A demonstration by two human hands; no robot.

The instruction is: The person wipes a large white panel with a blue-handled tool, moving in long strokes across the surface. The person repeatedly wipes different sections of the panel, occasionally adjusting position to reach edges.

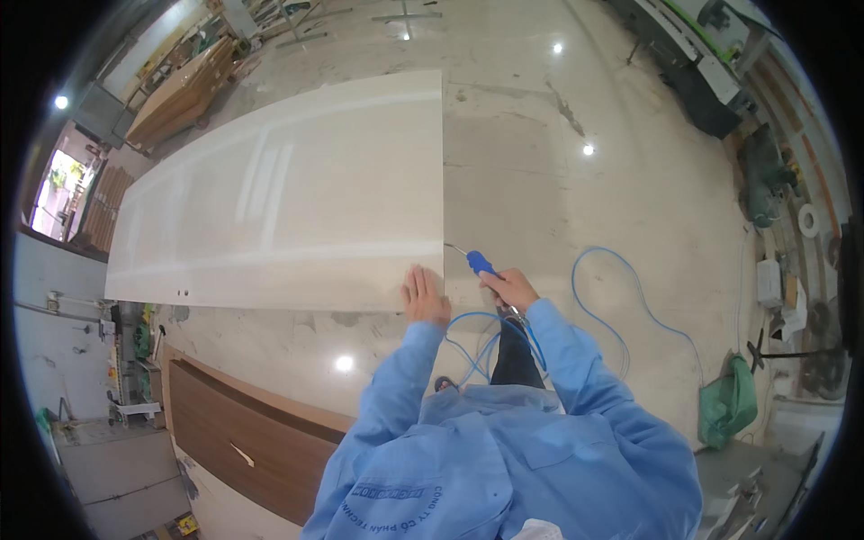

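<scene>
A large pale door-like panel (346,189) stretches away to my left, with two small dark holes near its front left edge. My left hand (424,297) lies flat on its near right corner, fingers stretched out. Just off the panel's right edge, my right hand (513,290) is wrapped round a blue air blow gun (481,263). The gun's thin metal nozzle points at that edge; whether it touches cannot be made out. A blue hose (641,292) belongs with the gun, looping below my right hand and across the floor.
Brown wooden panels (252,432) lie at the lower left. Stacked brown boards (184,94) stand at the far left. A green bag (729,400) sits on the right, near a wall lined with tools and parts. Metal stands (405,16) are at the back.
</scene>
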